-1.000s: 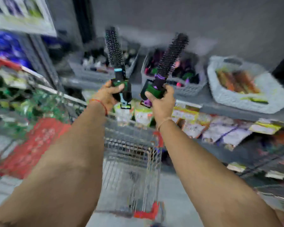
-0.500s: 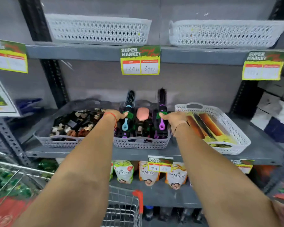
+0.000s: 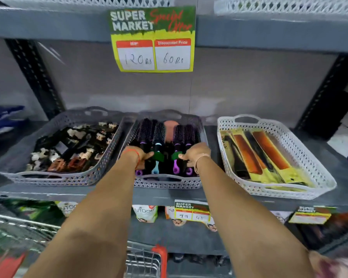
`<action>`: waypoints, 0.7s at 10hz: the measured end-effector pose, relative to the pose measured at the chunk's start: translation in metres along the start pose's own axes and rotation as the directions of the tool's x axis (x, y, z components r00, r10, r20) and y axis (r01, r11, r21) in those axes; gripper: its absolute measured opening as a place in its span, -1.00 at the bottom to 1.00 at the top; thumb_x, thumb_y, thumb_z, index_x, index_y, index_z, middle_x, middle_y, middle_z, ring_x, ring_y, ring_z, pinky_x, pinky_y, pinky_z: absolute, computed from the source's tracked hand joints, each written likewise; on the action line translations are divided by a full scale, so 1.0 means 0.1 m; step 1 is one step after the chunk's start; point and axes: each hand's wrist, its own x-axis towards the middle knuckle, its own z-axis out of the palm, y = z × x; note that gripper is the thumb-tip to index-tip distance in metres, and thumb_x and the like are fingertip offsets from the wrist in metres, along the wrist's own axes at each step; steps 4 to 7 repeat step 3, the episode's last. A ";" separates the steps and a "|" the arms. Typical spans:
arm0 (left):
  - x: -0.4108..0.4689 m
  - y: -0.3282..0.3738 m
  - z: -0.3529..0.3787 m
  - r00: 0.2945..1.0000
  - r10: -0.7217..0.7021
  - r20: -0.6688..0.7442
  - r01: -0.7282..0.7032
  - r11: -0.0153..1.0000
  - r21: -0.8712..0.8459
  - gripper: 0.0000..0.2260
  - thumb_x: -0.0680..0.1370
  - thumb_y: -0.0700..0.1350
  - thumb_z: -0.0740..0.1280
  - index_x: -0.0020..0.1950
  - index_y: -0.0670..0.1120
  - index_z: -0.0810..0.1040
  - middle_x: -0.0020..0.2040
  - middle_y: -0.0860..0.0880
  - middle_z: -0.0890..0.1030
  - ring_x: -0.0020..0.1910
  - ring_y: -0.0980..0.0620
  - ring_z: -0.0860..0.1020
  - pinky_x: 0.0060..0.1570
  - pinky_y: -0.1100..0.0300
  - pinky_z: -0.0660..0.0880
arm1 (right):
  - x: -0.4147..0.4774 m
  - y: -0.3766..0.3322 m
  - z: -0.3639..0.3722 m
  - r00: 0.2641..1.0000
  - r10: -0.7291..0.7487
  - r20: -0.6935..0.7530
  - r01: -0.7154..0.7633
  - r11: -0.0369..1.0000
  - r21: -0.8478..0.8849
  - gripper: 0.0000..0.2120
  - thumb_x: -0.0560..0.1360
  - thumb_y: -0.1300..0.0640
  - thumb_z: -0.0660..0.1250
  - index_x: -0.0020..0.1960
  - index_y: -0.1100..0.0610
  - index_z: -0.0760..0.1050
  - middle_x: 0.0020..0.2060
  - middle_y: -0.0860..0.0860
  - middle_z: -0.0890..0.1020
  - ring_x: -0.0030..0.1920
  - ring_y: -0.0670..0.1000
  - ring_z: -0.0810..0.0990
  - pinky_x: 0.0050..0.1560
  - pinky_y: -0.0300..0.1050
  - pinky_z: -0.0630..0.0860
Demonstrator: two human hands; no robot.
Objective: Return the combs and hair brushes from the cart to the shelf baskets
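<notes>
Both of my hands reach into the grey middle basket [image 3: 167,184] on the shelf. My left hand [image 3: 140,157] grips a round black brush with a blue handle [image 3: 159,133] at its green tag. A round black brush with a purple handle [image 3: 178,135] is gripped by my right hand [image 3: 193,155] the same way. Both brushes lie flat among several other round brushes, bristles toward the back. A white basket [image 3: 279,194] to the right holds packaged combs. The cart [image 3: 145,261] shows at the bottom edge, its inside mostly hidden by my arms.
A grey basket of hair clips [image 3: 48,179] sits left of the brush basket. A yellow price sign [image 3: 153,39] hangs from the shelf above, where white baskets stand. Packets fill the lower shelf [image 3: 145,213].
Both hands have lowered the two brushes from upright in the air down flat into the middle basket. The camera has moved closer to the shelf.
</notes>
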 end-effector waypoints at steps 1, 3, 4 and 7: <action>-0.18 0.01 -0.01 0.995 -0.015 -0.095 0.030 0.986 0.162 -0.57 0.39 0.07 0.45 0.02 -0.27 0.56 -0.20 -0.19 0.70 -0.29 0.02 0.69 0.03 0.17 0.52 | -0.16 0.04 0.01 0.990 -0.082 -0.117 0.074 0.994 -0.076 -0.69 0.37 0.03 0.46 -0.15 0.28 0.50 0.07 0.20 0.65 0.08 0.12 0.63 -0.14 -0.22 0.51; -0.57 -0.13 0.03 0.948 0.239 -0.209 -0.173 0.941 0.293 -0.65 0.50 -0.06 0.33 0.14 -0.31 0.56 0.16 -0.33 0.60 0.17 -0.27 0.56 0.12 -0.01 0.49 | -0.73 0.21 0.04 0.903 -0.312 -0.296 0.250 0.941 -0.230 -0.75 0.50 0.34 0.16 0.11 0.36 0.50 0.13 0.29 0.58 0.14 0.22 0.55 0.07 -0.07 0.49; -0.57 -0.13 0.03 0.948 0.239 -0.209 -0.173 0.941 0.293 -0.65 0.50 -0.06 0.33 0.14 -0.31 0.56 0.16 -0.33 0.60 0.17 -0.27 0.56 0.12 -0.01 0.49 | -0.73 0.21 0.04 0.903 -0.312 -0.296 0.250 0.941 -0.230 -0.75 0.50 0.34 0.16 0.11 0.36 0.50 0.13 0.29 0.58 0.14 0.22 0.55 0.07 -0.07 0.49; -0.57 -0.13 0.03 0.948 0.239 -0.209 -0.173 0.941 0.293 -0.65 0.50 -0.06 0.33 0.14 -0.31 0.56 0.16 -0.33 0.60 0.17 -0.27 0.56 0.12 -0.01 0.49 | -0.73 0.21 0.04 0.903 -0.312 -0.296 0.250 0.941 -0.230 -0.75 0.50 0.34 0.16 0.11 0.36 0.50 0.13 0.29 0.58 0.14 0.22 0.55 0.07 -0.07 0.49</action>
